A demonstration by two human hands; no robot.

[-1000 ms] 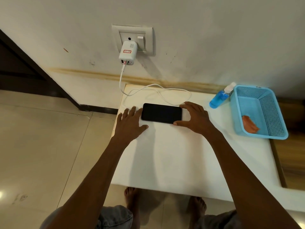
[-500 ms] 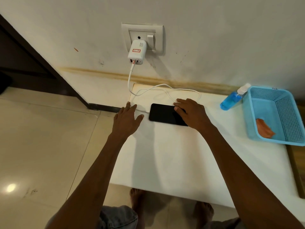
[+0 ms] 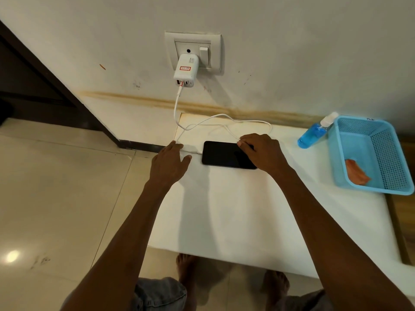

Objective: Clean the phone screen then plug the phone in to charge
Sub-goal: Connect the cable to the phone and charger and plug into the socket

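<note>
A black phone (image 3: 221,154) lies flat, screen up and dark, on the white table (image 3: 224,209). My right hand (image 3: 262,151) covers its right end, fingers curled over the far edge and holding it down. A white cable (image 3: 224,117) runs from the white charger (image 3: 186,69) in the wall socket and loops across the table. Its free plug end (image 3: 194,151) lies just left of the phone, apart from it. My left hand (image 3: 167,162) rests at the table's left edge with fingers spread, fingertips touching the cable beside that plug end.
A blue spray bottle (image 3: 313,134) leans against a blue plastic basket (image 3: 370,189) at the right, with an orange cloth (image 3: 357,172) inside. The wall stands close behind the table. Tiled floor lies to the left, and my bare feet show below the front edge.
My right hand slid from the phone's right edge onto its right end. My left hand left the phone's left side and went to the cable at the table's left edge.
</note>
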